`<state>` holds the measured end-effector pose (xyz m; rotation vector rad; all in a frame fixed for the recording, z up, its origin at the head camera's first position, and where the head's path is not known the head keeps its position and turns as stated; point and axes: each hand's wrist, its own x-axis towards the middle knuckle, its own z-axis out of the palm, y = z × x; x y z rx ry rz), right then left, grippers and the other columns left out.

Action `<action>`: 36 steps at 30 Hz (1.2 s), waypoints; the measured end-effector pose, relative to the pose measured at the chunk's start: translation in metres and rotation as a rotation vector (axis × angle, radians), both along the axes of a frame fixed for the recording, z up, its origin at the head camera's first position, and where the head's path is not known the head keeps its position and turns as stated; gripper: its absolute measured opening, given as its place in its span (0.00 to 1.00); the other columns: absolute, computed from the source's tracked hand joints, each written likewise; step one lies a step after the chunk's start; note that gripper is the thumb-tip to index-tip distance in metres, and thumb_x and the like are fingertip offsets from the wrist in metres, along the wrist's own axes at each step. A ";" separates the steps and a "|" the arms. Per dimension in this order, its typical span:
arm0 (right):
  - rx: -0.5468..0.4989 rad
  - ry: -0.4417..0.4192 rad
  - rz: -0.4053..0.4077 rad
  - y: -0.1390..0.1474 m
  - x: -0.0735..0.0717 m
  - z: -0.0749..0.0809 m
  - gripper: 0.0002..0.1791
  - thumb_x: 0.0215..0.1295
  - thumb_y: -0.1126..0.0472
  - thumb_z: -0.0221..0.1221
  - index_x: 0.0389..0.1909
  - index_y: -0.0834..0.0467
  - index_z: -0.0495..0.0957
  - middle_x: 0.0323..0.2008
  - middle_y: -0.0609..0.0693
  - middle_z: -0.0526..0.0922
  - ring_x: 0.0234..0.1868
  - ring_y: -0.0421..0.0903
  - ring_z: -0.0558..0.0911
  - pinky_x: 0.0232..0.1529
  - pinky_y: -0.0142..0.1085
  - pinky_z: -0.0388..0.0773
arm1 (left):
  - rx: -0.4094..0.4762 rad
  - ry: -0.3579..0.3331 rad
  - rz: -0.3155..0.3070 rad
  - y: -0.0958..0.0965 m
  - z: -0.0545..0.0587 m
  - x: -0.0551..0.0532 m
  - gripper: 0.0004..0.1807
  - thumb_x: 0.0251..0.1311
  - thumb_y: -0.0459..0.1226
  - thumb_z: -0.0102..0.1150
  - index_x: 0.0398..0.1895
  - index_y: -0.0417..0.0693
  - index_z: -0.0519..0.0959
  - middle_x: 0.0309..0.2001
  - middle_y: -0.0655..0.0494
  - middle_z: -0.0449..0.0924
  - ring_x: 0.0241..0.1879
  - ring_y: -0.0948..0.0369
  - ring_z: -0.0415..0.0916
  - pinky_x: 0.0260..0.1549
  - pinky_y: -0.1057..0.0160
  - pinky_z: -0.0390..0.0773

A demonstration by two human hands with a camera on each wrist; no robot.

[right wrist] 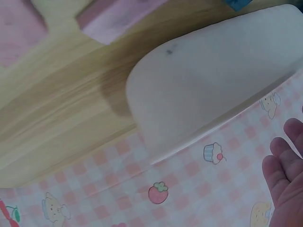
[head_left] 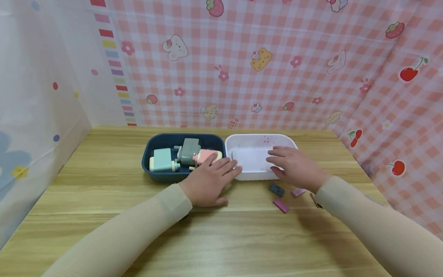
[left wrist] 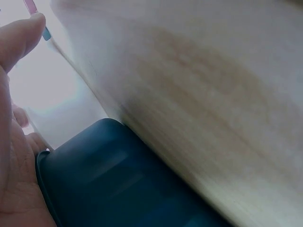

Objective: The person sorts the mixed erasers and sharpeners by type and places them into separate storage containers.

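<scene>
My left hand [head_left: 209, 181] lies over the right front corner of a dark blue tray [head_left: 164, 177], its fingers extended toward the white tray [head_left: 254, 176] beside it. Inside the blue tray are a mint-green blocky thing [head_left: 162, 159], a grey-green one [head_left: 190, 152] and a pink one [head_left: 205, 155], each with small protruding parts. The left fingers partly cover the pink one. Over the right front part of the white tray hovers my right hand [head_left: 299, 167], fingers loosely bent around nothing. The right wrist view shows its fingertips apart from the white tray's wall [right wrist: 203, 90].
In front of the white tray lie a dark grey small block [head_left: 277, 189], a magenta block [head_left: 280, 206] and a light pink block [head_left: 298, 192]. A brown piece [head_left: 315, 200] is partly hidden by the right sleeve. Patterned cloth [head_left: 235, 88] hangs behind the wooden table [head_left: 242, 238].
</scene>
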<state>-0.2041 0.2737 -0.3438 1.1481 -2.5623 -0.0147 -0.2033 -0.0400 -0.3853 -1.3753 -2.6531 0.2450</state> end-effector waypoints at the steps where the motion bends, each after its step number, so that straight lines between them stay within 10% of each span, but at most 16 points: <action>1: -0.006 0.001 -0.003 0.002 0.002 0.000 0.16 0.62 0.64 0.73 0.50 0.62 0.87 0.55 0.62 0.88 0.61 0.62 0.85 0.64 0.56 0.81 | 0.000 -0.001 0.001 0.000 0.000 0.000 0.56 0.62 0.68 0.62 0.86 0.56 0.52 0.84 0.54 0.56 0.84 0.53 0.53 0.83 0.41 0.49; 22: -0.081 -0.130 -0.227 0.059 0.052 -0.006 0.20 0.57 0.63 0.76 0.51 0.60 0.88 0.53 0.60 0.88 0.54 0.63 0.88 0.55 0.60 0.84 | -0.006 0.000 0.002 0.001 0.000 -0.001 0.56 0.62 0.69 0.61 0.87 0.57 0.52 0.85 0.55 0.55 0.84 0.54 0.53 0.83 0.42 0.48; 36: -0.018 -0.270 -0.226 0.099 0.077 -0.022 0.10 0.61 0.60 0.74 0.43 0.50 0.92 0.51 0.57 0.90 0.50 0.58 0.90 0.50 0.55 0.87 | -0.016 -0.003 0.002 0.001 -0.002 -0.002 0.56 0.63 0.69 0.60 0.87 0.57 0.51 0.85 0.54 0.55 0.84 0.53 0.52 0.83 0.41 0.49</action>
